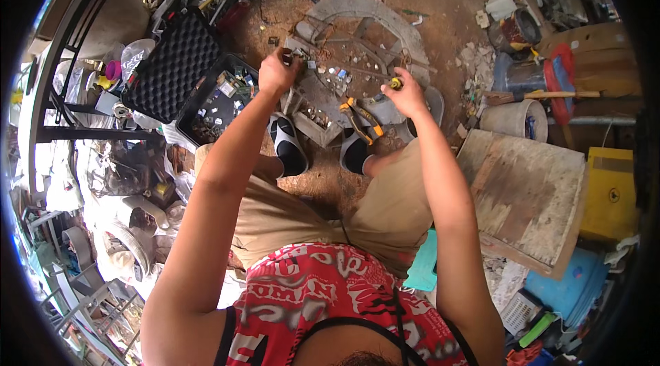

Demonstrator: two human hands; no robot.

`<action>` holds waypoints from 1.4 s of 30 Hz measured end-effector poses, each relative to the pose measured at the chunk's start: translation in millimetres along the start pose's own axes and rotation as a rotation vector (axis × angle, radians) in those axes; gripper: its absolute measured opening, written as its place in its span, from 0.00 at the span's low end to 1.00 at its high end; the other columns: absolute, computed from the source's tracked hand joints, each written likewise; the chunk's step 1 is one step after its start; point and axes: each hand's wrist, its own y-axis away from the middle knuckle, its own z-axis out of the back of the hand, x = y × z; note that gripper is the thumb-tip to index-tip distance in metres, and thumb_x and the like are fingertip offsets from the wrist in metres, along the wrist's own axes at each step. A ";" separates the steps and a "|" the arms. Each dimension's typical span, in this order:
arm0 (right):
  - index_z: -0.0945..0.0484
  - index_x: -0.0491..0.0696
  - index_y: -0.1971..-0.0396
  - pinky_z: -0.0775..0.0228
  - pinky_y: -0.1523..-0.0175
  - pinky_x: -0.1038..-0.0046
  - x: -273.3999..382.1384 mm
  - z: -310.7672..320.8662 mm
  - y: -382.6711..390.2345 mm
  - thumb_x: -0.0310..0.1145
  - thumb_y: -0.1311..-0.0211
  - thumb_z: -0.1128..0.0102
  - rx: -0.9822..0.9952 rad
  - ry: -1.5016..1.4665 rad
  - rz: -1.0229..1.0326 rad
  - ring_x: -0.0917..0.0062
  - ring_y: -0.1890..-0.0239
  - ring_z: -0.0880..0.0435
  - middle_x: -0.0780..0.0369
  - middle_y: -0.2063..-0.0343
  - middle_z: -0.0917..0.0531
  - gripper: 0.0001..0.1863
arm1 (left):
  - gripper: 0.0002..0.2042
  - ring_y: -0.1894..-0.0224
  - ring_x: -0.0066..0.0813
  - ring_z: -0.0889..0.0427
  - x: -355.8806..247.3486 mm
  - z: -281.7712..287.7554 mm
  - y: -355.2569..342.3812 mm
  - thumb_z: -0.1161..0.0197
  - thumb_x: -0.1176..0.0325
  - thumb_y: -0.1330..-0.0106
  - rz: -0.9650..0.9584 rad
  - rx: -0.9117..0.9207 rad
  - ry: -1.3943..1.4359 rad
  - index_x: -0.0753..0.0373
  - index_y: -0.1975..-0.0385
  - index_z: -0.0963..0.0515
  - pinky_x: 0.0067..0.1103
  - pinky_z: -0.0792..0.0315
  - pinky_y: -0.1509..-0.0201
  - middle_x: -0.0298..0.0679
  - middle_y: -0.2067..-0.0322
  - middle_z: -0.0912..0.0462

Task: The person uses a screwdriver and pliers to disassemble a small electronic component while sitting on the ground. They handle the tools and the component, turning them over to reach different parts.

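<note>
Forward, right hand [406, 95] with fingers curled

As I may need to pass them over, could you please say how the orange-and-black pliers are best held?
I would take the pliers across both handles, from above and the person's right: the long handles seem to lie exposed, spreading toward the picture's lower right.
</note>
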 end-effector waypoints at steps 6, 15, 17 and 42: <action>0.22 0.49 0.50 0.27 0.46 0.66 -6.1 10.5 -22.9 0.39 0.50 0.26 0.080 -0.012 0.025 0.63 0.52 0.17 0.54 0.56 0.16 0.26 | 0.19 0.57 0.43 0.15 -23.7 -10.9 -7.2 0.33 0.58 0.45 0.020 -0.076 -0.050 0.61 0.56 0.19 0.31 0.23 0.51 0.44 0.62 0.14; 0.21 0.51 0.50 0.25 0.48 0.67 17.3 41.3 -1.1 0.37 0.51 0.27 -0.164 -0.127 0.039 0.65 0.55 0.16 0.55 0.57 0.16 0.25 | 0.21 0.57 0.32 0.14 -41.2 5.8 6.6 0.31 0.63 0.47 0.065 -0.157 0.166 0.60 0.52 0.20 0.25 0.23 0.51 0.43 0.65 0.13; 0.22 0.48 0.50 0.24 0.57 0.76 32.3 73.2 22.2 0.31 0.46 0.29 -0.219 -0.296 0.035 0.78 0.64 0.17 0.59 0.63 0.16 0.22 | 0.20 0.61 0.24 0.16 -36.7 16.5 20.5 0.33 0.69 0.43 0.023 -0.047 0.436 0.67 0.51 0.22 0.20 0.24 0.53 0.38 0.66 0.14; 0.23 0.47 0.53 0.27 0.59 0.76 28.3 26.9 53.0 0.31 0.34 0.40 0.031 -1.401 -0.101 0.76 0.63 0.19 0.64 0.64 0.19 0.12 | 0.18 0.59 0.19 0.18 -37.3 17.1 85.0 0.39 0.78 0.34 -0.099 0.375 1.219 0.66 0.44 0.28 0.18 0.23 0.52 0.36 0.60 0.17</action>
